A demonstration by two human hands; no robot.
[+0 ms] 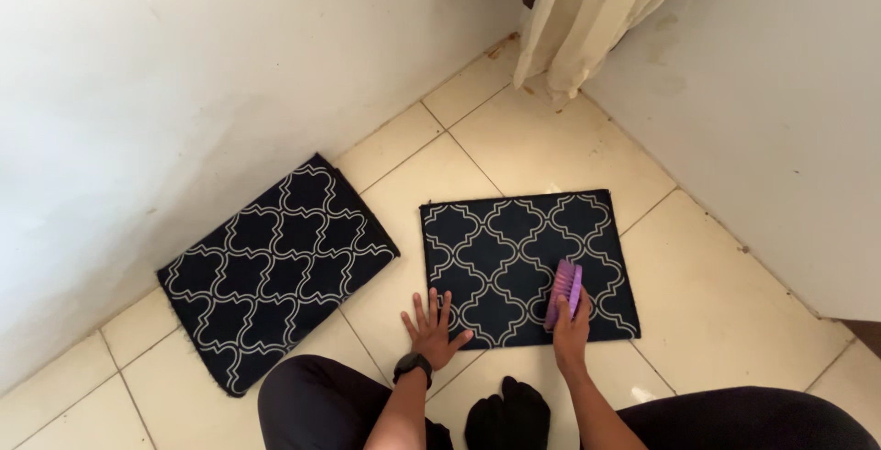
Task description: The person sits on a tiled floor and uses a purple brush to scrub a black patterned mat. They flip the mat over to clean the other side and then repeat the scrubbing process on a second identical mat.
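Observation:
A dark mat with a pale lattice pattern (514, 248) lies flat on the tiled floor in front of me. My right hand (571, 331) grips a purple scrubbing brush (563, 292), which rests bristles-down on the mat's right part. At the mat's near left corner my left hand (431, 329), a black watch on its wrist, lies flat with the fingers spread, half on the mat and half on the tile. A second mat of the same pattern (275, 271) lies to the left, against the wall.
White walls (184, 92) meet in a corner ahead, where a cream curtain (587, 19) hangs down to the floor. The floor is beige tile (716, 294). My dark-clad knees and a black-socked foot (509, 418) fill the bottom edge.

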